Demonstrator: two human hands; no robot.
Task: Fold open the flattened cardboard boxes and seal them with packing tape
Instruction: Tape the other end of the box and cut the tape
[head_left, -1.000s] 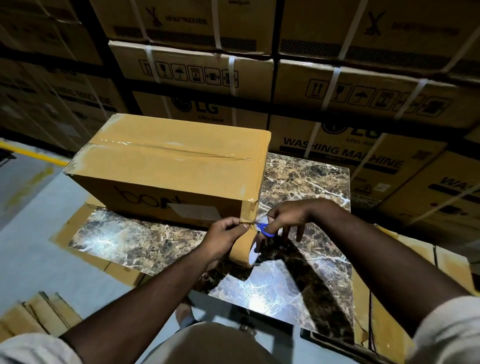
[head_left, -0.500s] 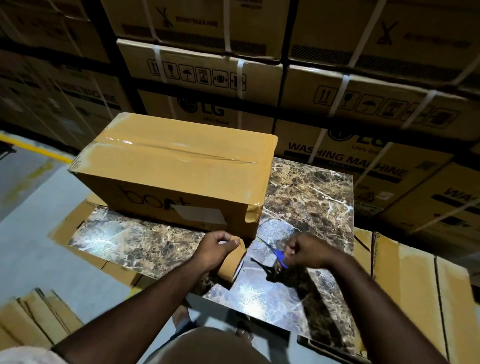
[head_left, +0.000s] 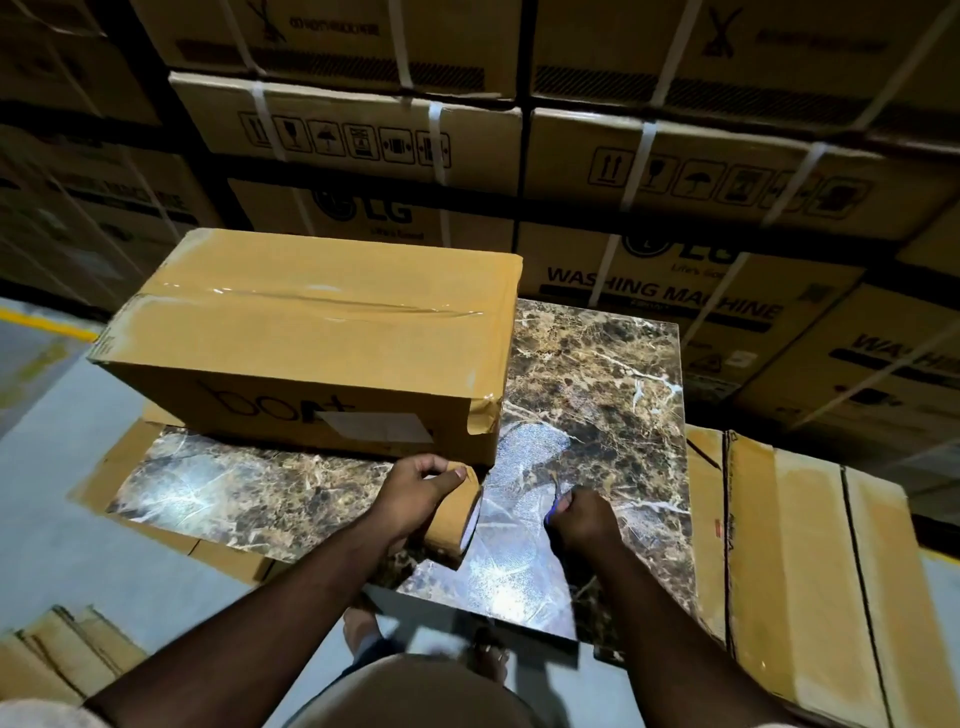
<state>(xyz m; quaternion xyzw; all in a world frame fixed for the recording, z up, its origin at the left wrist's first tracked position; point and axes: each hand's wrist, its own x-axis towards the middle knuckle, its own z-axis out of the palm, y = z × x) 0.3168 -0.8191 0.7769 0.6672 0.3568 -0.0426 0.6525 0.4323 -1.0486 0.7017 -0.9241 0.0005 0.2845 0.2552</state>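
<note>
The left hand (head_left: 415, 491) is gripping a roll of brown packing tape (head_left: 453, 519), fingers curled over the top of the roll and the thumb pressing on its outer face; the roll is standing on edge, its lower rim resting on the marble-patterned tabletop (head_left: 597, 395). Just to the right, the right hand (head_left: 584, 519) is clenching around a pair of scissors (head_left: 555, 506), of which only a bit of blue handle and a short dark stretch of blade are showing above the knuckles. The two hands are sitting near each other but apart, both close to the table's near edge.

Directly beyond the left hand, the assembled cardboard box (head_left: 322, 338) is sitting on the tabletop, closed, with a strip of clear tape (head_left: 311, 304) running along the top seam and down over the right end, where its loose brown end is wrinkling at the near right corner. A white label (head_left: 376, 427) is showing on the near side, partly covering dark lettering.

Flattened cardboard (head_left: 810, 561) is lying to the right of the table, and more flat pieces (head_left: 57, 654) are lying on the floor at lower left. Behind the table, large strapped cartons (head_left: 675, 171) printed with "WASHING MACHINE" are standing stacked in rows
</note>
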